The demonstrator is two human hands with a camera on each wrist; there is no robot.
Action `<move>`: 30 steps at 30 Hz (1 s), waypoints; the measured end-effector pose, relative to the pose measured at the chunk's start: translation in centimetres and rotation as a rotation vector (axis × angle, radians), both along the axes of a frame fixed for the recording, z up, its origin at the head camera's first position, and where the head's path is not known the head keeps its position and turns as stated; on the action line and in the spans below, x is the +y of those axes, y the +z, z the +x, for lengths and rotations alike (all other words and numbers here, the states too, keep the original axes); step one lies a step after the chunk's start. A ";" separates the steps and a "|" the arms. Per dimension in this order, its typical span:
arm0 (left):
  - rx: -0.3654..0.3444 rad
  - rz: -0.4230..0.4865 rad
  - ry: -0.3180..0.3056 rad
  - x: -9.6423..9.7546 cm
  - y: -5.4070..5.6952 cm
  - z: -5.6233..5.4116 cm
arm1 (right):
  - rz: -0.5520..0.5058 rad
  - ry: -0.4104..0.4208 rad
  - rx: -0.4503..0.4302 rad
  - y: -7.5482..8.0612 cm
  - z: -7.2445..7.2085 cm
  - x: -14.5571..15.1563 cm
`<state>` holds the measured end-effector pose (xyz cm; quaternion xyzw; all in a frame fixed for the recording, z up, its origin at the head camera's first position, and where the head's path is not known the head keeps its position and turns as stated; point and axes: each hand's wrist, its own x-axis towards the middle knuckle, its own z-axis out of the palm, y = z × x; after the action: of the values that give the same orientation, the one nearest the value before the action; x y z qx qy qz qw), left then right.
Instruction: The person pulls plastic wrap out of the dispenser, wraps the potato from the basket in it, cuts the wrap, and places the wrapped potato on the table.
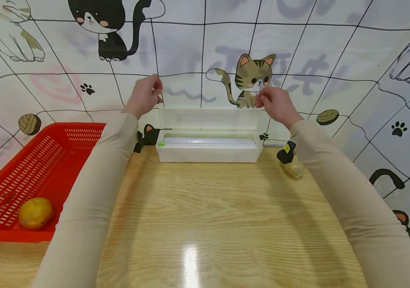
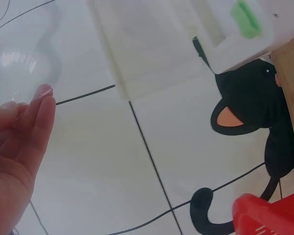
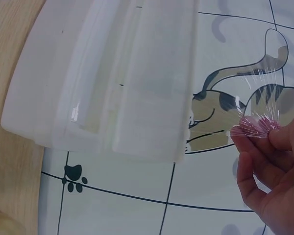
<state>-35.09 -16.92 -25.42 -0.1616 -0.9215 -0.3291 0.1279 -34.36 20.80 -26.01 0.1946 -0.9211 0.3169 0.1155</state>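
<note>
A white cling film dispenser box (image 1: 208,155) stands at the far edge of the table, its lid (image 1: 210,119) raised. Inside lies the film roll (image 1: 208,141), and a green slider (image 1: 161,143) sits at the left end. Above and behind the box, my left hand (image 1: 144,94) pinches a sheet of clear cling film (image 2: 19,68) between thumb and fingers. My right hand (image 1: 277,105) pinches the film as well, and creases fan out from its fingertips in the right wrist view. Most of the sheet is too transparent to trace.
At the left is a red plastic basket (image 1: 77,160) with a yellow round fruit (image 1: 36,213) in it. A yellowish round thing (image 1: 294,167) lies under my right forearm, partly hidden. Behind the wooden table (image 1: 208,208) rises a white cat-print covering (image 1: 187,48).
</note>
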 end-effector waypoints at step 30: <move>-0.014 -0.063 0.082 1.0 7.1 0.2 | 0.088 -0.020 0.022 7.2 0.9 0.3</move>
<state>-34.91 -15.94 -18.34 -0.1254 -0.9381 -0.2955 0.1298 -33.45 21.08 -18.84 0.1937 -0.9346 0.2729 0.1203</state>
